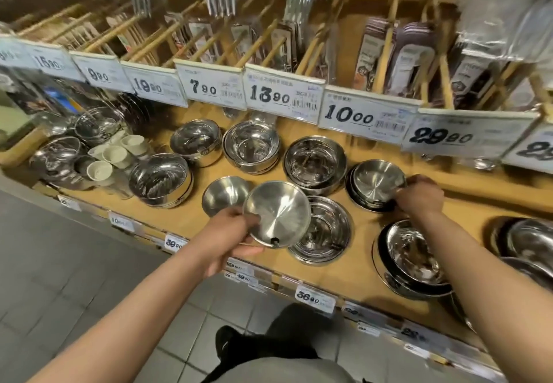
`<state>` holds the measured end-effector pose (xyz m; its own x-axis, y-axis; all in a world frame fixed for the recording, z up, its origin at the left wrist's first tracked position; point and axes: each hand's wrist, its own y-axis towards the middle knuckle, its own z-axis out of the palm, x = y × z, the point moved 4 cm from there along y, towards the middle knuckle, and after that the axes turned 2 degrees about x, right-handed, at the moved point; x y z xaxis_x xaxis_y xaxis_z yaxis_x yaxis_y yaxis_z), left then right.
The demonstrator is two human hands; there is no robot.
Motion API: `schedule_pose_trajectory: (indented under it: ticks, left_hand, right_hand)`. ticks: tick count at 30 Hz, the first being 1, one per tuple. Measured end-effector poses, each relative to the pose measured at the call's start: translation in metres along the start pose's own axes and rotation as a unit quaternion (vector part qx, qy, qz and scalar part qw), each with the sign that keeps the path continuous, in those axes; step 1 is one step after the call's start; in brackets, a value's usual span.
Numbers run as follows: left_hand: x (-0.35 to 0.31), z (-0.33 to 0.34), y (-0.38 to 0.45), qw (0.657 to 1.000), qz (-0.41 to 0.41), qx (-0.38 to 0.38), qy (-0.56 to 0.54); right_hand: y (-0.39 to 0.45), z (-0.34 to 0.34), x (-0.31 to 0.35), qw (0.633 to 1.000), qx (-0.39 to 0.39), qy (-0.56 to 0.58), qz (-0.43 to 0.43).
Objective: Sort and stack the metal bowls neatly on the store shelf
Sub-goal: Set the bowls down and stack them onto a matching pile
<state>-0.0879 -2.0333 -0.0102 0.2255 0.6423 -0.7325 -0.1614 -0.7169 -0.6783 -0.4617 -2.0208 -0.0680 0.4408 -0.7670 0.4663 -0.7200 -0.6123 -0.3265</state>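
Note:
Several stacks of shiny metal bowls stand on a wooden store shelf (pixel 185 221). My left hand (pixel 230 234) grips the rim of a shallow steel bowl (pixel 278 213), held tilted above the shelf's front, over a wide flat stack (pixel 326 233). A small single bowl (pixel 223 194) sits just left of it. My right hand (pixel 419 194) holds the right edge of a brushed bowl topping a low stack (pixel 374 186). Deeper stacks stand behind at the middle (pixel 314 162) and further left (pixel 251 144).
Price tags (pixel 281 95) hang along the upper shelf edge, above the bowls. Packaged cutlery fills wooden racks (pixel 386 53) above. White cups (pixel 113 155) and glass-lidded items crowd the left. Larger bowl stacks (pixel 413 257) sit at the right. Grey floor tiles lie below.

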Motion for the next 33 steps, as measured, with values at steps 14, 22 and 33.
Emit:
schedule_pose_trajectory:
  ticks: [14,22,33]
  left_hand:
    - [-0.012,0.028,0.003,0.998,0.046,0.036,0.009]
    - [-0.010,0.010,-0.009,0.999,0.022,0.037,-0.029]
    - [-0.015,-0.064,-0.016,0.995,0.042,0.052,-0.074]
  right_hand:
    - [-0.070,-0.042,-0.004,0.956,0.041,0.290,0.015]
    - [-0.142,-0.037,-0.001,0.874,0.151,0.458,0.049]
    - [-0.200,-0.018,0.061,0.852,0.193,0.486,0.016]
